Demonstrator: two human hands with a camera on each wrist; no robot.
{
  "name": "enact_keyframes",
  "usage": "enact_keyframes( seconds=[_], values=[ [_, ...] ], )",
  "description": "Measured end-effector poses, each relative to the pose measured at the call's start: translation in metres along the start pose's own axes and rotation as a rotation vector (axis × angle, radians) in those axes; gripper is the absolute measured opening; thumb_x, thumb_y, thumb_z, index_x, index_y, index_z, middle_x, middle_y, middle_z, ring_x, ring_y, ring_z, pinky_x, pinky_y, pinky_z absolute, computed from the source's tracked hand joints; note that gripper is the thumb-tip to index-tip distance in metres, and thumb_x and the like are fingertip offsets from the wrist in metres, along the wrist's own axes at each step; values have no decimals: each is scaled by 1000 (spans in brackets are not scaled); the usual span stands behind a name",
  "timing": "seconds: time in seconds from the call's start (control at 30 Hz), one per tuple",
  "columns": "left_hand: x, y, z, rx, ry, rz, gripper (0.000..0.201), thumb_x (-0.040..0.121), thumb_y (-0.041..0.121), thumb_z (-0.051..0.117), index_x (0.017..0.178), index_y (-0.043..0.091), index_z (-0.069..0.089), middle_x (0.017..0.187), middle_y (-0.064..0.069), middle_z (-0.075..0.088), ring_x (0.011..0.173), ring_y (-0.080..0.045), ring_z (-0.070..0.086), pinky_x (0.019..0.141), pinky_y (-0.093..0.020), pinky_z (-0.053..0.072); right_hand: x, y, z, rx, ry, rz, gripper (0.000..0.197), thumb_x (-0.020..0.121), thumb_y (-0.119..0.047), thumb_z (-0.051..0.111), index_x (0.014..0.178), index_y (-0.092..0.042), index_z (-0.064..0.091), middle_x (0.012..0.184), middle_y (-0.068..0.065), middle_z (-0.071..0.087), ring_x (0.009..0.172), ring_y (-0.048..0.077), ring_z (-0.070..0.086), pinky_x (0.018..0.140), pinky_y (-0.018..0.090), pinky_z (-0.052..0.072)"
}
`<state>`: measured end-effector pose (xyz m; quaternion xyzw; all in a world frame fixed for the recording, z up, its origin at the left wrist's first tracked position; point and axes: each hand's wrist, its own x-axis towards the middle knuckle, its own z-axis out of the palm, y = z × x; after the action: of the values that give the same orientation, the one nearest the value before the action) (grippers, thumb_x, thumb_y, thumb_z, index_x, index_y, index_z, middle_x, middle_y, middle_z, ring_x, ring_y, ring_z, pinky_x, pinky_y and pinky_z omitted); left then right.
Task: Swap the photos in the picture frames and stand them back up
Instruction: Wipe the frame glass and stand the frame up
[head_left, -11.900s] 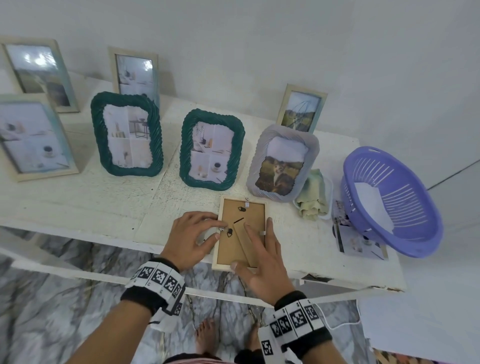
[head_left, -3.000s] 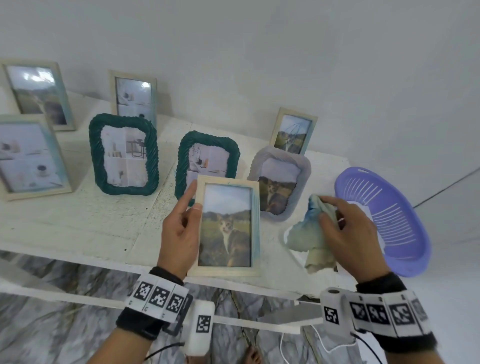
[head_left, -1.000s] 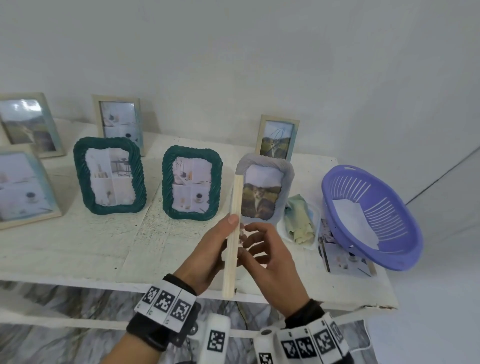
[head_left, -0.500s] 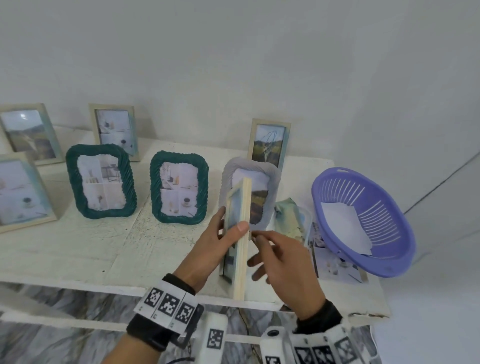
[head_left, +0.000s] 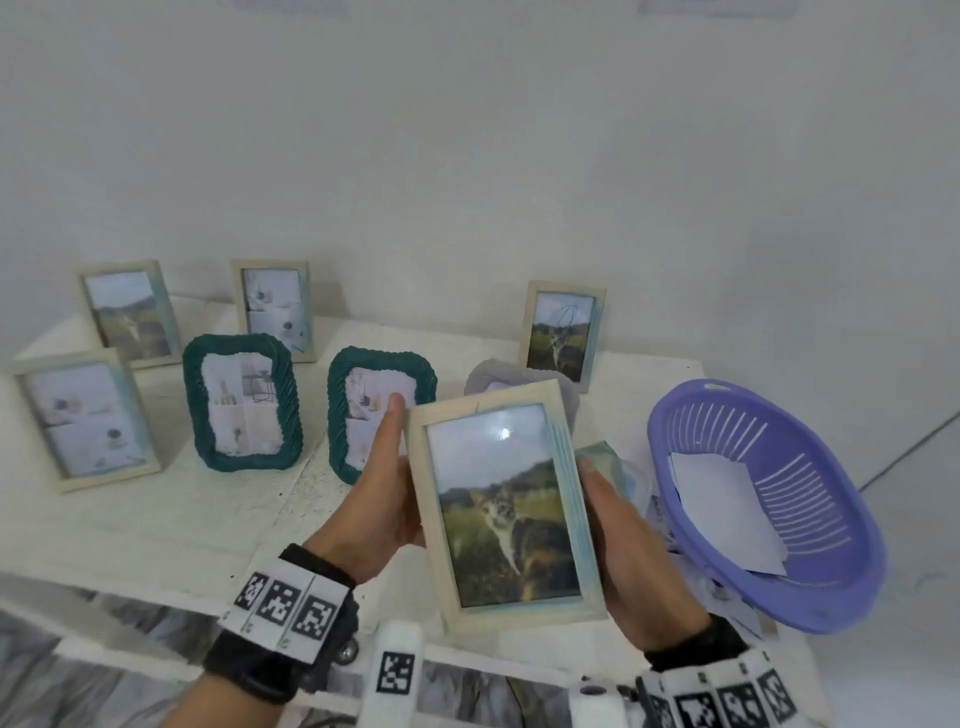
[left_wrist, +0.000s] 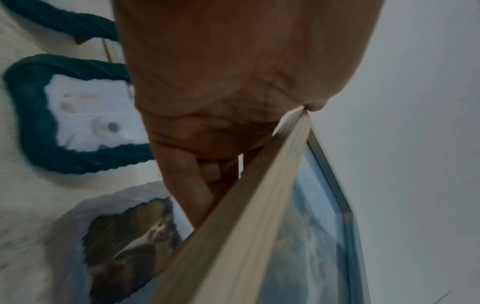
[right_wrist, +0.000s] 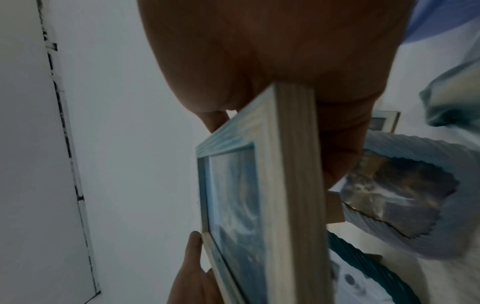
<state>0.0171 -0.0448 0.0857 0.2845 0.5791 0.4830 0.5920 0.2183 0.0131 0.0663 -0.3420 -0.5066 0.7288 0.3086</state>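
The pale wooden frame (head_left: 501, 506) with the cat photo is up off the table (head_left: 156, 525), held glass-side toward the person and tipped a little to one side, between both hands. The left hand (head_left: 382, 499) presses its palm along the left edge with the thumb lying straight up beside it and the other fingers tucked behind; the right hand (head_left: 631, 551) cups the right edge, fingers out of sight behind the back. It looks light and stiff, but the glazed front would likely smear or crack, so gripping by the wooden edges as now seems the safe way. To stand it, I would guess the prop at the back needs swinging out first; whether it is already out I cannot tell. The other frames stand behind, and a purple basket (head_left: 779, 499) sits at the right.
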Motion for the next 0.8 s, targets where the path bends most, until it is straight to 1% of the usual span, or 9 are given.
enact_keyframes(
  seconds=[0.07,0.1,0.2,0.3,0.37,0.43,0.57,0.63,0.8],
  values=[
    [0,16,-8,30,8,24,89,67,82,13,117,29,66,110,-13,73,96,-28,71,73,-38,55,12,-11,4,6,-18,-35,43,88,-60,44,106,-35,73,119,16,67,113,34,62,102,56,44],
    [0,27,-12,38,15,42,89,67,82,16,115,27,67,110,-16,72,98,-31,70,78,-44,56,19,-17,7,-20,-37,-53,44,88,-60,42,105,-35,74,118,14,68,112,33,63,101,54,45],
    [6,63,-33,81,42,122,91,69,82,27,112,17,72,117,-30,64,106,-44,63,92,-57,48,41,-44,20,-198,-25,-174,46,95,-53,43,105,-20,72,108,26,65,99,42,64,89,58,51],
    [19,111,-57,156,73,200,81,79,76,23,102,18,74,101,-19,73,87,-31,69,75,-43,55,75,-86,40,-355,51,-358,24,102,-18,44,112,-16,65,92,8,73,86,25,71,70,37,58],
    [32,148,-72,237,80,260,76,90,70,16,107,20,70,94,-9,75,81,-24,70,66,-36,54,102,-115,57,-437,70,-466,22,101,-11,46,116,-17,60,88,10,73,85,25,71,74,38,59],
    [51,183,-87,285,88,313,73,94,67,12,108,22,68,93,-6,76,83,-22,69,66,-36,53,136,-138,72,-542,92,-544,23,99,-17,50,120,-19,58,89,17,71,88,29,69,81,45,58],
    [100,238,-120,315,113,360,69,97,62,15,113,18,66,104,-13,73,87,-26,67,69,-37,53,201,-178,96,-623,159,-496,23,96,-28,54,111,-16,65,98,5,71,90,19,69,84,44,57],
    [128,252,-137,334,98,326,71,97,62,17,124,14,62,108,-17,70,81,-24,66,67,-35,52,231,-187,103,-662,165,-448,25,95,-29,54,109,-11,66,99,8,71,91,21,69,84,43,58],
    [202,254,-171,401,2,150,68,95,60,16,118,12,59,100,-16,65,77,-24,62,69,-37,50,295,-177,108,-733,122,-260,41,97,-33,52,134,-17,46,94,11,68,88,30,69,83,44,57]
  ],
)
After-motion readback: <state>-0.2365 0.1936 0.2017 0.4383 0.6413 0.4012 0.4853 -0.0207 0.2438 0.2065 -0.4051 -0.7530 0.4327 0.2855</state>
